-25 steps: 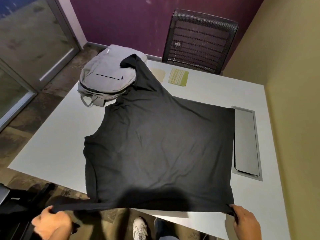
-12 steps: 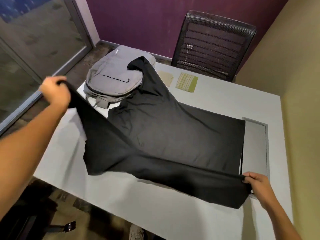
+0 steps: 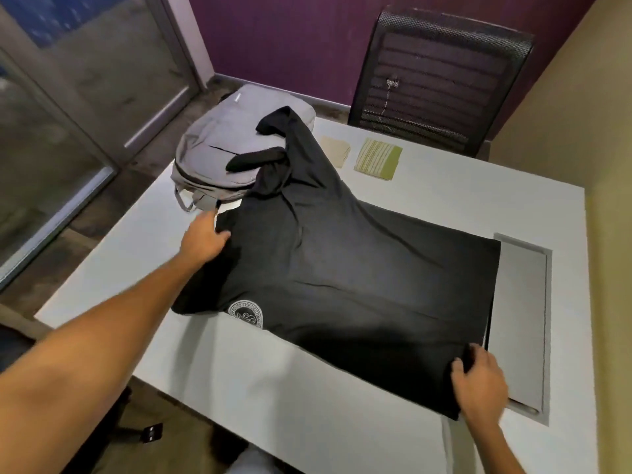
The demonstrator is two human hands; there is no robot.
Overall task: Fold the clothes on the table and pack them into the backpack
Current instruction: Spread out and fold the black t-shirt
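A black T-shirt (image 3: 349, 268) lies folded in half lengthwise on the white table (image 3: 266, 388), a round white logo showing at its near edge. Its two sleeves drape over the grey backpack (image 3: 219, 155) at the far left. My left hand (image 3: 205, 237) rests at the shirt's left edge near the collar, fingers on the fabric. My right hand (image 3: 478, 381) grips the shirt's near right corner at the hem. A folded beige cloth (image 3: 337, 152) and a folded green striped cloth (image 3: 378, 159) lie at the far side of the table.
A grey cable hatch (image 3: 523, 313) is set into the table to the right of the shirt. A black mesh chair (image 3: 437, 73) stands behind the table. The yellow wall (image 3: 608, 165) borders the right side, a glass door (image 3: 68, 114) the left.
My left hand carried the shirt's near side up and over onto the far half, folding it. My right hand moved the hem corner along. The logo now faces up.
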